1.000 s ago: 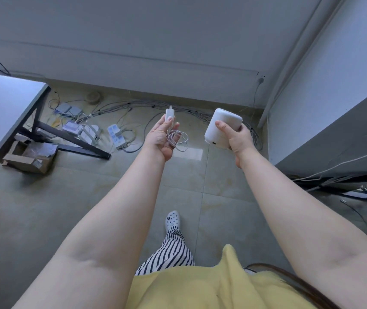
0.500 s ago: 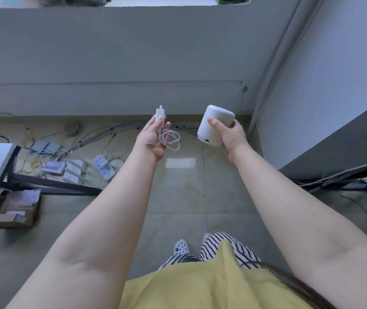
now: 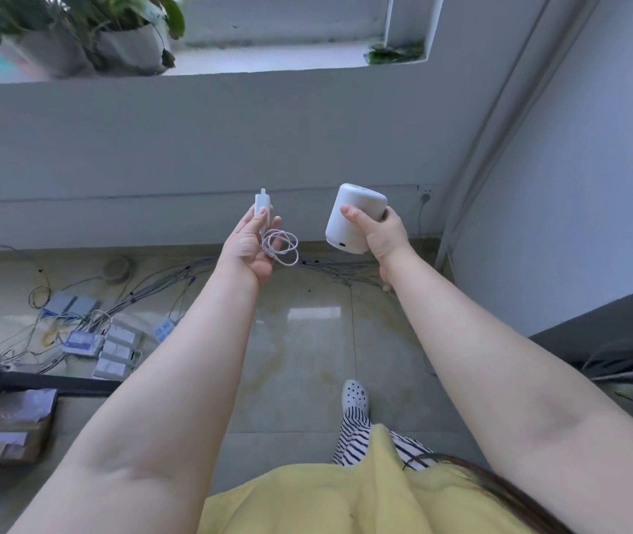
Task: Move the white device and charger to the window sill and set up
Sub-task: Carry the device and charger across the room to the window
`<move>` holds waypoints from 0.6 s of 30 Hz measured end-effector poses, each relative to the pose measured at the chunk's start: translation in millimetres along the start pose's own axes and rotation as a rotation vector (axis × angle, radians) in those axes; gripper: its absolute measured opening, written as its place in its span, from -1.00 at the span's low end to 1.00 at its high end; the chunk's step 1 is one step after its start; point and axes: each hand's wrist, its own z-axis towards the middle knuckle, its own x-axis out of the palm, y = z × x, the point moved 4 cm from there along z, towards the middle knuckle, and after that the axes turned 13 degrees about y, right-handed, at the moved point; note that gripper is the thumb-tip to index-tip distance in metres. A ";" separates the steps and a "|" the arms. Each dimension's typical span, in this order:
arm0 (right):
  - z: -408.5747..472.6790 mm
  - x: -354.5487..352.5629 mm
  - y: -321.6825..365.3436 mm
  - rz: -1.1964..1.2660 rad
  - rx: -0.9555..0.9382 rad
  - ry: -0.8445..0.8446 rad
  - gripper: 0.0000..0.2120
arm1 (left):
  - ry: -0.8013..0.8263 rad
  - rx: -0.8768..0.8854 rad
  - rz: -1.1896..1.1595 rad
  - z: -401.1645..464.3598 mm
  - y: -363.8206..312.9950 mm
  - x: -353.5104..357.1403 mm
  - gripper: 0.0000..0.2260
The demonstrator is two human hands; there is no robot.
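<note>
My right hand (image 3: 382, 237) grips a white, rounded cylindrical device (image 3: 349, 213), held tilted in front of the grey wall. My left hand (image 3: 249, 248) holds a small white charger (image 3: 260, 202) between thumb and fingers, its prongs pointing up, and its coiled white cable (image 3: 282, 248) hangs from my palm. The white window sill (image 3: 268, 63) runs along the top of the view, well above and beyond both hands.
Potted plants (image 3: 87, 36) stand on the sill's left part. A wall socket (image 3: 426, 196) sits low on the wall near the right corner. Power strips and tangled cables (image 3: 107, 333) cover the floor at left, beside a table leg (image 3: 37, 385) and a cardboard box (image 3: 3, 429).
The view has tilted upward, bringing the window sill and plants into sight. Both hands keep their hold and sit closer to the wall. My feet have stepped forward.
</note>
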 end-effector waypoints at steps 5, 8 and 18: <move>55.5 -9.3 32.0 -0.019 0.003 0.037 -0.43 | -0.004 0.021 -0.016 49.6 -15.5 32.0 -0.80; 84.5 -17.6 47.7 -0.027 0.005 0.058 -0.41 | -0.011 0.043 -0.027 73.9 -23.0 45.0 -0.68; 153.3 -21.7 85.9 -0.015 -0.013 0.114 -0.43 | -0.034 0.111 -0.062 129.1 -50.7 72.6 -0.63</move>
